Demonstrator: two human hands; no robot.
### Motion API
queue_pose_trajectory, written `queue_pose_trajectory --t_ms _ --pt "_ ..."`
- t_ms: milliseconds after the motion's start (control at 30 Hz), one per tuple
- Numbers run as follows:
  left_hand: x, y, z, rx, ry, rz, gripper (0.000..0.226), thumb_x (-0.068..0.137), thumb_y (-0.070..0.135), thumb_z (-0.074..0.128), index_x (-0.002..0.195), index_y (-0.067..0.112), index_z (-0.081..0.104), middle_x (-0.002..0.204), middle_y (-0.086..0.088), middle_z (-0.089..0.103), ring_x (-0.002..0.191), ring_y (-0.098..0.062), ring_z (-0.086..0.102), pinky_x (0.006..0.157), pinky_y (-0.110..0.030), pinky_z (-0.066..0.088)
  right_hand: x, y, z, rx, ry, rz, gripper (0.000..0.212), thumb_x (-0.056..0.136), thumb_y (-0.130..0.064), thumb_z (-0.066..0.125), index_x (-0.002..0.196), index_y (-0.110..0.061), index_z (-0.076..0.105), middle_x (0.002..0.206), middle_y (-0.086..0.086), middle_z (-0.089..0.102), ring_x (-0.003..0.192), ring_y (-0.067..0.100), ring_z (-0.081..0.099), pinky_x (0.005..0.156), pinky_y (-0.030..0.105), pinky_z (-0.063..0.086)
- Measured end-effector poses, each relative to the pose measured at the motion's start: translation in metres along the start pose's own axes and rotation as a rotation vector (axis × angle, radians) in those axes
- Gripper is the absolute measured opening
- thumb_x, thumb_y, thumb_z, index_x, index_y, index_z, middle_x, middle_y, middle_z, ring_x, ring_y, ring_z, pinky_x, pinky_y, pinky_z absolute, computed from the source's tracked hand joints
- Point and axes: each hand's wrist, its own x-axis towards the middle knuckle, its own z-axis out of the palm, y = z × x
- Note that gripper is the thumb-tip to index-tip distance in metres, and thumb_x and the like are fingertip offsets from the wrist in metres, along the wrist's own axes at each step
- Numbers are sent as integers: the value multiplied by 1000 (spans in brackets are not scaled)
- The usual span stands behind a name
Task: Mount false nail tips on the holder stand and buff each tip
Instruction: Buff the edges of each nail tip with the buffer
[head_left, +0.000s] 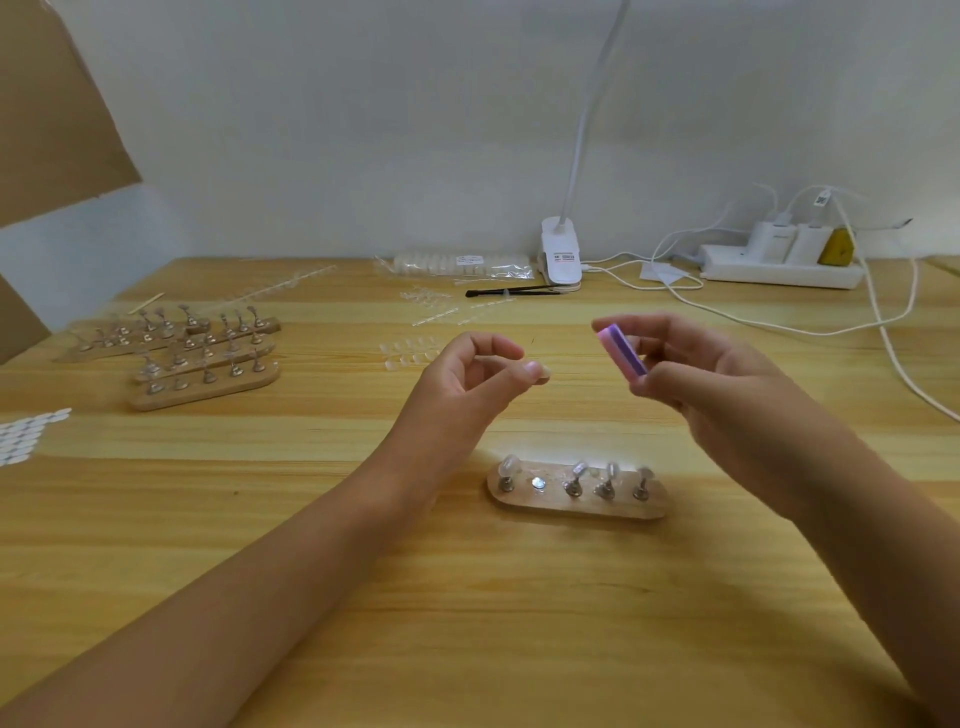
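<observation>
A wooden holder stand (576, 506) lies on the table in front of me. Several metal pegs with clear nail tips (577, 473) stand on it; the second spot from the left shows only a bare metal disc (538, 484). Above and behind the stand, my left hand (470, 376) has its fingers curled and pinches a small clear nail tip piece (543, 372) between thumb and forefinger. My right hand (691, 374) grips a pink and purple buffer block (621, 351), held up opposite the left hand with a gap between them.
Several more wooden stands (202, 358) with pegs sit at the left. Loose clear tips (410, 351), bagged tips (467, 264) and a black tool (511, 291) lie further back. A clip lamp (561, 254), power strip (779, 265) and cables (893, 343) occupy the back right. White stickers (26, 434) lie at the left edge.
</observation>
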Motion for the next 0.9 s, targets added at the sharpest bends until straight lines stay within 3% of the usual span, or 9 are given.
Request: queue_pose_trajectory --t_ms 133,267,400,500,667,800,900 --pt "0 -1 2 7 1 6 17 89 30 69 102 25 58 104 -3 75 96 -1 68 85 -19 45 4 8 11 123 36 90 35 87 0 59 107 -26 69 89 -10 72 93 7 66 83 24 45" --pt "1 -3 2 6 -6 29 18 89 27 70 103 24 58 102 -8 73 92 -1 68 77 -10 49 3 10 17 134 -34 88 41 83 -9 69 118 -30 63 97 0 74 96 15 70 88 30 55" --pt "2 -4 2 -2 -23 47 17 90 24 69 104 21 59 85 5 71 86 0 67 76 -10 48 1 10 21 141 -79 41 42 70 -24 76 111 -29 67 101 3 73 97 20 72 89 23 55" --pt "2 -5 2 17 -33 52 15 91 24 68 103 22 59 79 13 69 82 2 65 76 -11 48 2 9 21 120 8 -24 44 70 -25 75 113 -27 66 101 1 72 95 19 72 88 24 56" --pt "1 -3 3 23 -42 54 13 92 25 65 102 21 57 77 16 69 81 3 65 80 -16 47 0 5 25 85 -48 -18 45 72 -22 74 115 -22 63 98 0 72 93 15 73 80 16 53" --pt "2 -2 3 3 -20 65 12 92 23 66 99 21 57 79 14 71 83 3 66 78 -10 49 1 6 27 151 77 -59 46 73 -17 74 116 -16 57 95 0 73 93 17 73 81 20 55" --pt "2 -2 4 3 -24 61 11 92 22 66 98 20 57 78 11 70 79 0 65 77 -13 50 -1 7 32 100 -39 -13 45 70 -19 76 110 -14 55 97 2 74 92 20 73 85 28 58"
